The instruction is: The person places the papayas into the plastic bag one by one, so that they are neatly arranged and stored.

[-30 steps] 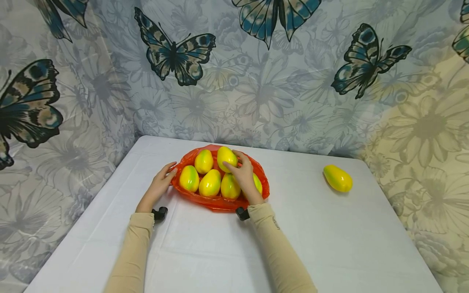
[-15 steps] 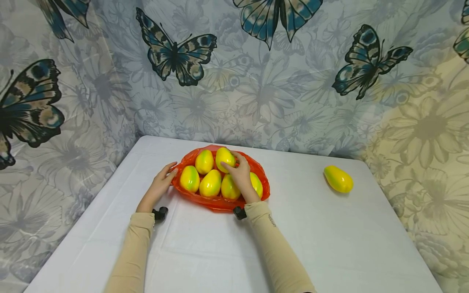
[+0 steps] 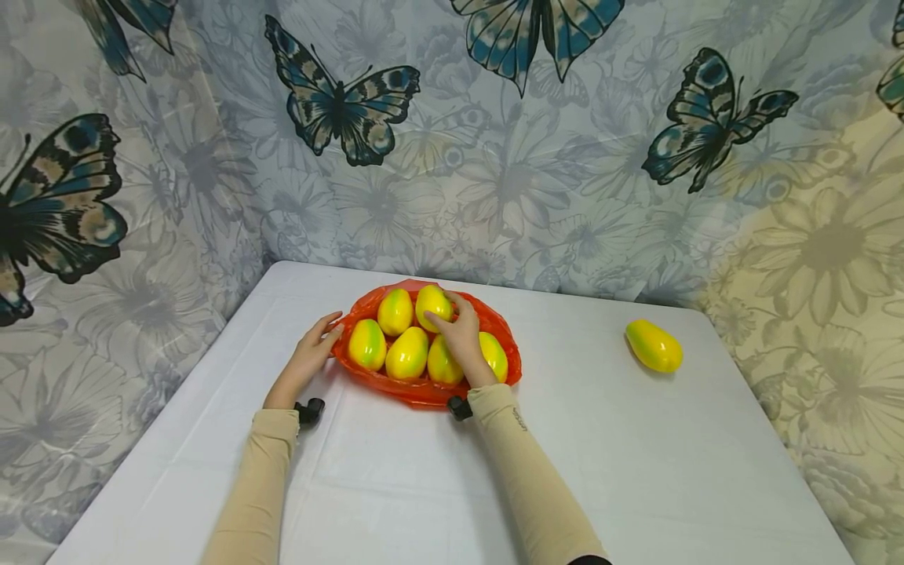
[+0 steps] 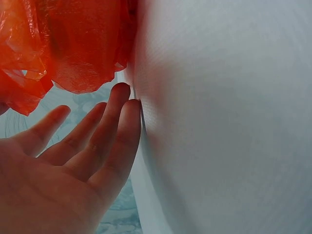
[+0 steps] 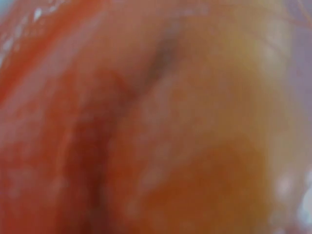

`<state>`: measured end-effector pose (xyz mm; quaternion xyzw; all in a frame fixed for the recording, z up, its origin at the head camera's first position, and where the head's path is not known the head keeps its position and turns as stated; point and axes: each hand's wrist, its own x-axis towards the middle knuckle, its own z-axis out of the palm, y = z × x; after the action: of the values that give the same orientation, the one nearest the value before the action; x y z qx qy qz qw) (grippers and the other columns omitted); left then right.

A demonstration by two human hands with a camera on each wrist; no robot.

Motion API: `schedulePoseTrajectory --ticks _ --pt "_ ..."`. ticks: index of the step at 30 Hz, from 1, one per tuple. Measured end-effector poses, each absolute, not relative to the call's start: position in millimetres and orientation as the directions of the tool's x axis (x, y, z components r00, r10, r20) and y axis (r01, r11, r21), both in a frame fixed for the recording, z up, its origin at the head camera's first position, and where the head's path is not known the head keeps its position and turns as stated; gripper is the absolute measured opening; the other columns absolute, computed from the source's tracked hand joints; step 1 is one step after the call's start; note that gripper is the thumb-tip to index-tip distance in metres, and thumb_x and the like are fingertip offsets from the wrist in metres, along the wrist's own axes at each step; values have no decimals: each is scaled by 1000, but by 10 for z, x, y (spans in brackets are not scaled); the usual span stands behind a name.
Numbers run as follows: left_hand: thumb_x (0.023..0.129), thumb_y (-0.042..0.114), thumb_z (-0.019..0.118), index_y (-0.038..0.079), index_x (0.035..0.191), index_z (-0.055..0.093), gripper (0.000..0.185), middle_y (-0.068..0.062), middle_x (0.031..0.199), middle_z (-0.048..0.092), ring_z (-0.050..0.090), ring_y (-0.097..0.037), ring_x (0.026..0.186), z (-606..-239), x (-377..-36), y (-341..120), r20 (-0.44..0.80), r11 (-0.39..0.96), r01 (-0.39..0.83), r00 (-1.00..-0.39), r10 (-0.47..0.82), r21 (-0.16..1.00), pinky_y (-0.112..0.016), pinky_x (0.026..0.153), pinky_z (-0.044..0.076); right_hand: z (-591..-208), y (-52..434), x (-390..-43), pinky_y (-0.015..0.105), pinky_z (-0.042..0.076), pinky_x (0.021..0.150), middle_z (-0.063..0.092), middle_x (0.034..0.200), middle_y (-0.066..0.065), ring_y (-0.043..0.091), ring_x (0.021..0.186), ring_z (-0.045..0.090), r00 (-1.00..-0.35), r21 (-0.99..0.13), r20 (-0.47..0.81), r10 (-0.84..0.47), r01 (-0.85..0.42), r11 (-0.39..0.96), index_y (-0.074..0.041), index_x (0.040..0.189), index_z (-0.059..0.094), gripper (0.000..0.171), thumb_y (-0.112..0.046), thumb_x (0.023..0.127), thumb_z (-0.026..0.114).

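Note:
An orange-red plastic bag (image 3: 395,386), rolled open, lies on the table with several glossy yellow-green mangoes inside, such as this front one (image 3: 407,355). At the bag's back right, my right hand (image 3: 462,337) grips a mango (image 3: 431,304) between thumb and fingers. That hand partly covers a front mango. Beside the bag's left rim is my left hand (image 3: 311,353); in the left wrist view its fingers are extended and spread near the bag (image 4: 83,44). Blurred orange plastic (image 5: 87,146) and a yellowish round shape fill the right wrist view.
Another yellow mango (image 3: 654,346) lies apart on the right side of the white-covered table (image 3: 600,455). Behind and to the left hangs patterned fabric (image 3: 494,173) with butterflies, close to the table's edges.
My right hand has shifted slightly left and down with the mango, which sits a little lower among the others. More of the rightmost mango shows. My left hand stays in place.

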<state>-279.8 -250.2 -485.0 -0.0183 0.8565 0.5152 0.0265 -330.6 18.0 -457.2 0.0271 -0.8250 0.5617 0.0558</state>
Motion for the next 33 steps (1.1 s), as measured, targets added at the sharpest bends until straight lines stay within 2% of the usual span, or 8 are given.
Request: schedulePoseTrajectory --ticks 4,16,20,28,33 --pt "105 43 38 13 155 26 60 -26 153 34 49 -41 130 -4847 -2799 -2497 -64 468 -58 -998 -3 882 -43 96 52 -4585 165 -3313 46 42 109 53 140 12 31 125 49 -992 -920 123 6 -111 376 -9 139 53 58 -25 88 74" --pt "105 43 38 14 155 25 59 -26 154 33 48 -42 132 -4849 -2803 -2506 -67 476 -60 -998 -4 877 -47 98 50 -4617 142 -3358 46 37 114 54 141 12 30 130 47 -996 -916 84 -3 -79 392 -7 137 54 53 -26 90 71" --pt "105 43 38 14 155 26 59 -26 153 33 48 -42 132 -4856 -2810 -2505 -63 474 -57 -998 -3 879 -48 98 50 -4631 148 -3363 46 38 113 53 140 12 29 130 47 -998 -927 65 -18 -67 369 -6 135 54 48 -24 93 67" --pt "104 44 38 15 155 27 59 -25 153 34 48 -41 132 -4871 -2815 -2509 -69 464 -63 -998 -4 883 -48 98 50 -4642 167 -3371 47 37 114 52 142 14 31 133 46 -998 -909 61 -18 -63 411 -5 136 55 45 -18 94 65" --pt "104 44 38 16 155 26 59 -25 154 33 47 -41 132 -4863 -2804 -2513 -70 471 -64 -998 -5 880 -49 100 50 -4648 171 -3365 46 41 111 52 142 14 31 129 48 -999 -906 47 -17 -50 420 -6 135 55 45 -15 93 66"
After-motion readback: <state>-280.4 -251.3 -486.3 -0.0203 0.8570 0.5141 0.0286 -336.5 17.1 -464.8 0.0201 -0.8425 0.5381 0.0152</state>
